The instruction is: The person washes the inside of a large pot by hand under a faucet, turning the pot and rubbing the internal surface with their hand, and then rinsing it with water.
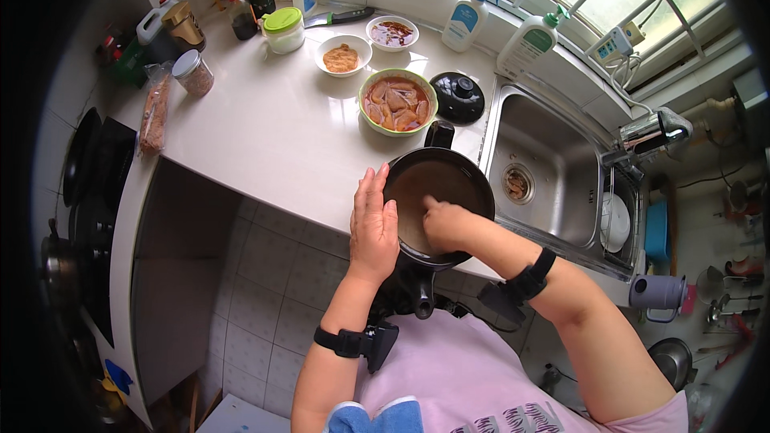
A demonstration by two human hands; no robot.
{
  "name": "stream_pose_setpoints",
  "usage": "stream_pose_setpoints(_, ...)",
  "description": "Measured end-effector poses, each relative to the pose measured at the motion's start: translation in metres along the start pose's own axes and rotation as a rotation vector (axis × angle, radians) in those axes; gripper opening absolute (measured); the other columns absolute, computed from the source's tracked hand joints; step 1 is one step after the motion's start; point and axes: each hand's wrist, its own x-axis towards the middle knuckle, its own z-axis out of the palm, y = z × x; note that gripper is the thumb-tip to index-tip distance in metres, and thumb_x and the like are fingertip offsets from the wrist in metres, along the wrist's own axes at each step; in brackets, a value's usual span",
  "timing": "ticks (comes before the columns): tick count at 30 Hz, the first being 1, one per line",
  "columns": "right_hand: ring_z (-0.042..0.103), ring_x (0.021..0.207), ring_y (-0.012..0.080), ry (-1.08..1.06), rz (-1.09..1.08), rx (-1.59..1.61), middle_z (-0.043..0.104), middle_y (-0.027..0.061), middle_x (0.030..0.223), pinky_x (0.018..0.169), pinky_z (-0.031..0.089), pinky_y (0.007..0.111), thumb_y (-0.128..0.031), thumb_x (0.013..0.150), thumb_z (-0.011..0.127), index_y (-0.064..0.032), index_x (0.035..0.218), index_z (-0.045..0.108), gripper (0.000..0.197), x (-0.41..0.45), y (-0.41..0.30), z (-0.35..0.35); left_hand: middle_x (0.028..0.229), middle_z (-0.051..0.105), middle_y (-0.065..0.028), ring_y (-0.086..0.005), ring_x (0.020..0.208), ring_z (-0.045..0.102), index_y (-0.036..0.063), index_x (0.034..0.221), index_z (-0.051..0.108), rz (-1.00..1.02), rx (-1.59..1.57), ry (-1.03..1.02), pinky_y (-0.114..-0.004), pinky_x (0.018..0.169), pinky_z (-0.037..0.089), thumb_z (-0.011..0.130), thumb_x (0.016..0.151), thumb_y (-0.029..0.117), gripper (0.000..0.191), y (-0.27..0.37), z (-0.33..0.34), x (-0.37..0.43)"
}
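A black pot (488, 198) with a short side handle and a longer front handle stands at the counter's edge, with cloudy brownish liquid inside. My right hand (444, 224) reaches into it, a finger at the liquid; whether the hand grips anything below is hidden. Flat against the pot's left outer side lies my left hand (374, 225), fingers extended. Just behind the pot is a green-rimmed bowl (399, 102) of raw meat pieces in reddish liquid. A black lid (457, 98) with a knob rests beside that bowl.
To the right is a steel sink (547, 162) with scraps in its drain. Two small white bowls (344, 55) (392, 33) of seasoning, a knife (340, 16), a green-lidded jar (284, 30) and spray bottle (466, 15) stand at the back. A stove (96, 222) is at far left.
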Motion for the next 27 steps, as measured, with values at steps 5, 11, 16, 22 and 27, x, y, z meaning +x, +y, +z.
stream_pose_setpoints(5, 0.057, 0.096, 0.0286, 0.005, -0.016, -0.205, 0.061, 0.0131, 0.103, 0.082, 0.047, 0.033, -0.014, 0.074, 0.052, -0.0023, 0.09, 0.067, 0.025, 0.005, 0.014, -0.015, 0.134, 0.034, -0.0165, -0.0324, 0.126, 0.031, 0.0084, 0.133, 0.035, 0.008, 0.0, 0.014, -0.04, 0.102, 0.027, 0.039, 0.089, 0.011, 0.044, -0.001, 0.001, -0.002)
stream_pose_setpoints(11, 0.052, 0.106, 0.0321, -0.107, -0.281, 0.136, 0.046, 0.0224, 0.123, 0.086, 0.045, 0.036, -0.016, 0.078, 0.048, 0.0031, 0.102, 0.061, 0.033, 0.003, -0.001, -0.009, 0.133, 0.034, -0.0173, -0.0328, 0.126, 0.03, 0.0076, 0.132, 0.035, 0.021, 0.038, 0.013, -0.039, 0.102, 0.027, 0.039, 0.089, 0.011, 0.043, 0.001, -0.002, 0.001)
stream_pose_setpoints(16, 0.053, 0.102, 0.0328, 0.052, 0.027, 0.177, 0.053, 0.0229, 0.11, 0.087, 0.043, 0.037, -0.014, 0.077, 0.048, 0.0055, 0.099, 0.057, 0.031, 0.001, 0.0, 0.002, 0.135, 0.031, -0.0178, -0.0323, 0.127, 0.028, 0.007, 0.133, 0.033, -0.007, 0.002, -0.043, -0.039, 0.103, 0.025, 0.038, 0.09, 0.011, 0.044, 0.002, -0.005, 0.004)
stream_pose_setpoints(22, 0.05, 0.106, 0.0349, -0.118, 0.099, 0.223, 0.041, 0.0237, 0.125, 0.092, 0.04, 0.036, -0.017, 0.078, 0.047, 0.0035, 0.108, 0.056, 0.038, 0.004, 0.014, -0.029, 0.136, 0.028, -0.0187, -0.0325, 0.129, 0.024, 0.0071, 0.134, 0.031, -0.016, -0.097, -0.149, -0.038, 0.104, 0.023, 0.036, 0.093, 0.02, 0.043, 0.002, -0.012, 0.008)
stream_pose_setpoints(27, 0.043, 0.113, 0.0358, 0.021, -0.168, 0.395, 0.037, 0.0204, 0.129, 0.094, 0.039, 0.039, -0.018, 0.076, 0.05, 0.001, 0.11, 0.056, 0.039, -0.003, -0.018, -0.006, 0.136, 0.028, -0.0205, -0.0338, 0.128, 0.026, 0.0065, 0.132, 0.035, -0.04, -0.103, -0.2, -0.039, 0.103, 0.023, 0.036, 0.093, 0.019, 0.041, -0.006, -0.016, 0.028)
